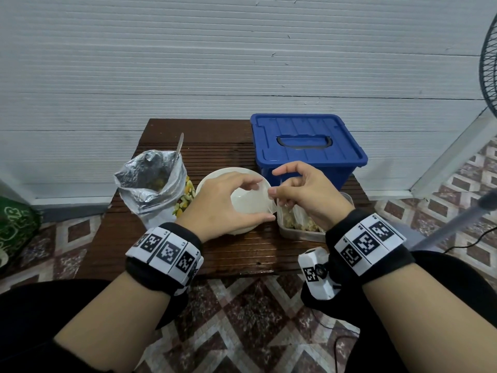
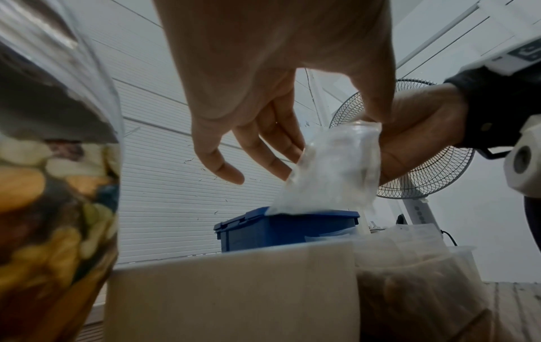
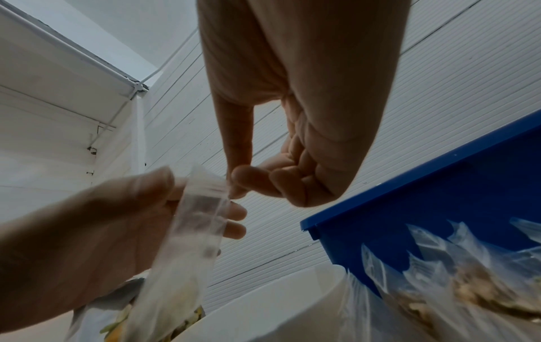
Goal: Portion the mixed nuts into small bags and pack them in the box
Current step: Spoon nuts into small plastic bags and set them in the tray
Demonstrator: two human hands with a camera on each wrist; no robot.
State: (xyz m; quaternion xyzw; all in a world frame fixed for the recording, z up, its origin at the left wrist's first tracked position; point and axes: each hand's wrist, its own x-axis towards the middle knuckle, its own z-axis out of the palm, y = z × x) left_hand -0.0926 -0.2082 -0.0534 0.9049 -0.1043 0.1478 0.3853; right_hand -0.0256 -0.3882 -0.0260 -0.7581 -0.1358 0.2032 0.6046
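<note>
A small clear plastic bag (image 1: 255, 201) hangs over the white bowl (image 1: 223, 172) between both hands. My left hand (image 1: 266, 200) grips it, with the thumb in front and the fingers behind. My right hand (image 1: 273, 184) pinches its top rim between thumb and forefinger; this shows in the right wrist view (image 3: 234, 185), where the bag (image 3: 199, 222) looks see-through. The left wrist view has my left hand (image 2: 331, 138) on the bag (image 2: 331, 175). A foil bag of mixed nuts (image 1: 153, 184) stands open at the left with a spoon (image 1: 179, 145) in it. The blue box (image 1: 306, 146) has its lid on.
A clear tub (image 1: 298, 234) of filled small bags sits under my right wrist, in front of the blue box. All of this rests on a small dark slatted table (image 1: 215, 141) against a white wall. A standing fan (image 1: 488, 63) is at the right, with a cable on the tiled floor.
</note>
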